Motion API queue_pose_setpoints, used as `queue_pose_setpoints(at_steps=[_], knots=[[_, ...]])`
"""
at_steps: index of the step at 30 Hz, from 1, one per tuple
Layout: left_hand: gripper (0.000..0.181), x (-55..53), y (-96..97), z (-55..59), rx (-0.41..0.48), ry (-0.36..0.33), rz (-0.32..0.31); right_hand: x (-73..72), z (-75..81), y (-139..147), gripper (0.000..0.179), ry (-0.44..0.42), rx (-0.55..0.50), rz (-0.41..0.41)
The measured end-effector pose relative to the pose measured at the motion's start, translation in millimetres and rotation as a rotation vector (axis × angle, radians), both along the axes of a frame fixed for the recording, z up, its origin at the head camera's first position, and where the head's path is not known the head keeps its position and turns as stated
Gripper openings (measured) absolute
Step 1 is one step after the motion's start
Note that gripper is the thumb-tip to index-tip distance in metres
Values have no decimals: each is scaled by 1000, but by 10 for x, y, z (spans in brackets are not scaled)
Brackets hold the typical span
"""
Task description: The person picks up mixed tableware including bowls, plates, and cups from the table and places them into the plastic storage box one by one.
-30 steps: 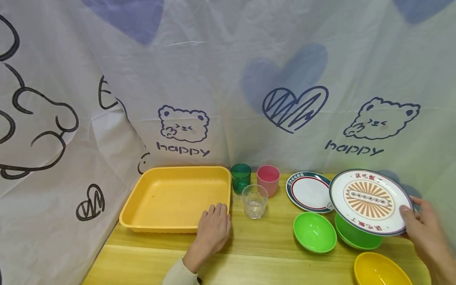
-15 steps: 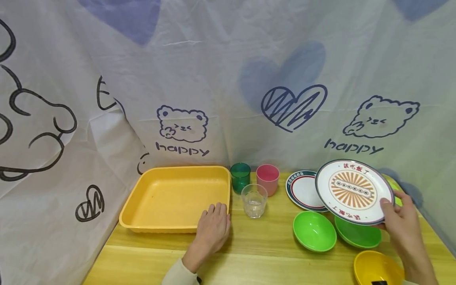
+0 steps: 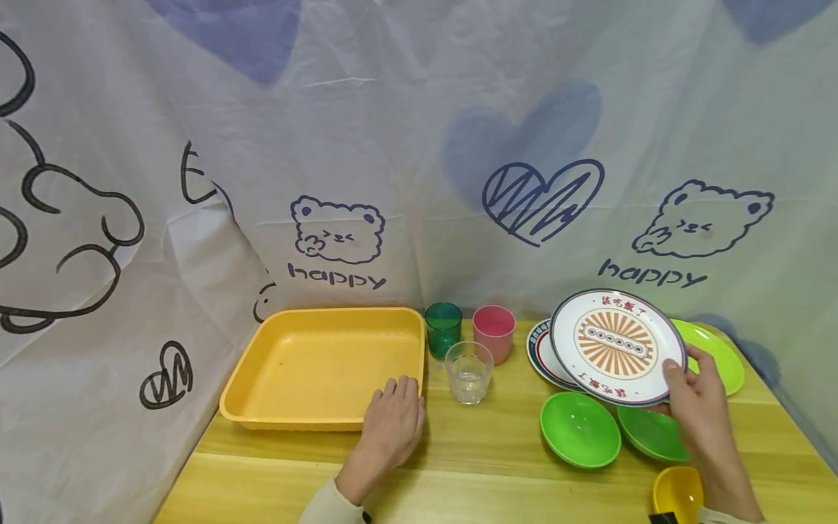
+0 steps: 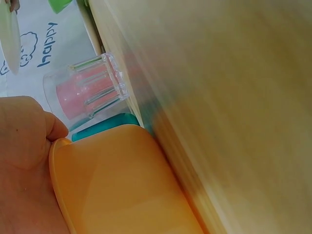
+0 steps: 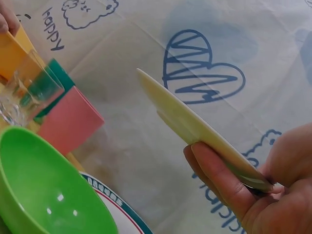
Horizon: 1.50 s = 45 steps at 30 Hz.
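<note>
My right hand (image 3: 703, 397) grips the right edge of a round white plate (image 3: 618, 347) with an orange sunburst print, thumb on top and fingers underneath. The right wrist view shows this plate (image 5: 195, 129) nearly edge-on, held up off the table. Below it are a second white plate (image 3: 545, 356) with a dark green rim, partly covered, and two green bowls (image 3: 580, 429) (image 3: 655, 434). My left hand (image 3: 393, 421) rests on the near right corner of a yellow tray (image 3: 327, 424), fingers lying over its rim. In the left wrist view the thumb is at the tray's corner (image 4: 61, 142).
Right of the tray stand a green cup (image 3: 444, 331), a pink cup (image 3: 494, 335) and a clear cup (image 3: 468, 372). A lime-green plate (image 3: 716, 356) lies at the far right. Near the front, a yellow bowl (image 3: 674, 491) is partly hidden by my right forearm. A printed curtain (image 3: 419, 145) hangs behind.
My right hand has carried the sunburst plate leftward, over the white plate and green bowls, uncovering the lime-green plate. My left hand has stayed on the tray's corner.
</note>
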<state>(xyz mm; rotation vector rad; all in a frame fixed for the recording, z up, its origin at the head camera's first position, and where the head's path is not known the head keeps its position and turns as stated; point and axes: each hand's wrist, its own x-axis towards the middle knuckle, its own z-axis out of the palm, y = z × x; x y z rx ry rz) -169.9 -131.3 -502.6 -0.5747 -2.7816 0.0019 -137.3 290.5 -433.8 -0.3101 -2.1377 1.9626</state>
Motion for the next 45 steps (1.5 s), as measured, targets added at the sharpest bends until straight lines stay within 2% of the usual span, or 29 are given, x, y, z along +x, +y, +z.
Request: queue_pose_setpoints(at_steps=[3, 9, 14, 23, 31, 39, 45], knots=[[22, 0, 1, 5, 3, 1, 3, -22, 6, -89, 67, 3, 18, 6], [21, 10, 9, 20, 5, -9, 5, -65, 11, -237, 65, 17, -56, 31], [21, 12, 14, 27, 4, -11, 6, -99, 16, -339, 62, 3, -7, 46], [20, 18, 16, 33, 19, -4, 0, -152, 6, -584, 59, 31, -36, 77], [21, 18, 11, 35, 15, -12, 8, -230, -28, -807, 52, 52, -14, 96], [21, 9, 22, 32, 21, -30, 10, -286, -46, -968, 53, 9, 15, 117], [22, 2, 10, 26, 28, -31, 17, -321, -44, -1090, 51, 17, 17, 138]])
